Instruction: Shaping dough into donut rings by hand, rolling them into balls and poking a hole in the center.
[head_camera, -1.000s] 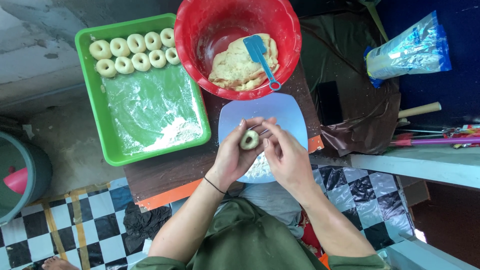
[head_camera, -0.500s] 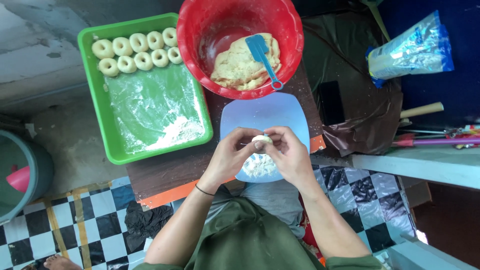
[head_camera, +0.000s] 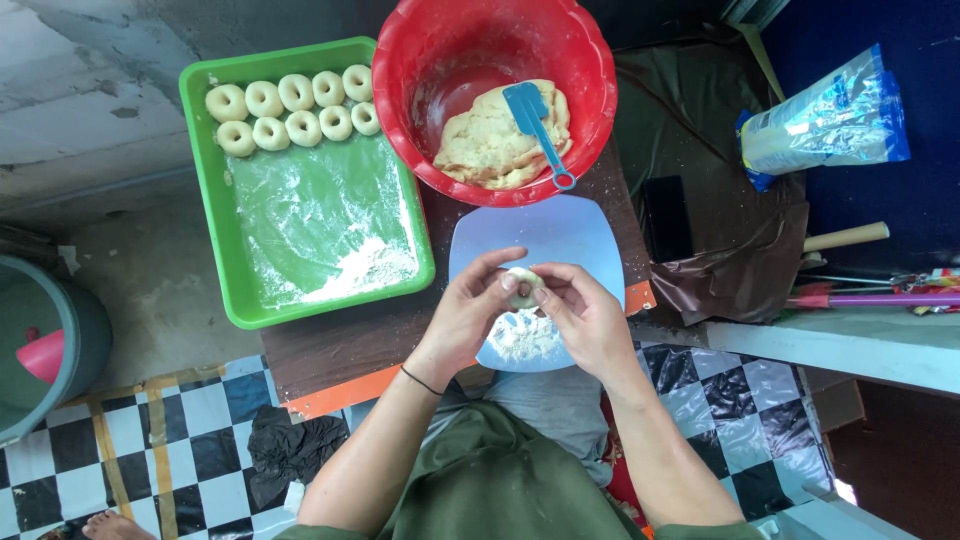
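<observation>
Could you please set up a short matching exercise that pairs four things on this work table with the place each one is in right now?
Things:
1. small ring of pale dough
2. blue plastic scraper
3. nine shaped dough rings
4. loose heap of white flour

Places:
A. on the pale blue plastic board
B. at the far end of the green plastic tray
C. between the fingertips of the left hand and the right hand
D. lying on the dough lump in the round red plastic basin

Pairs: 1-C, 2-D, 3-B, 4-A
</observation>
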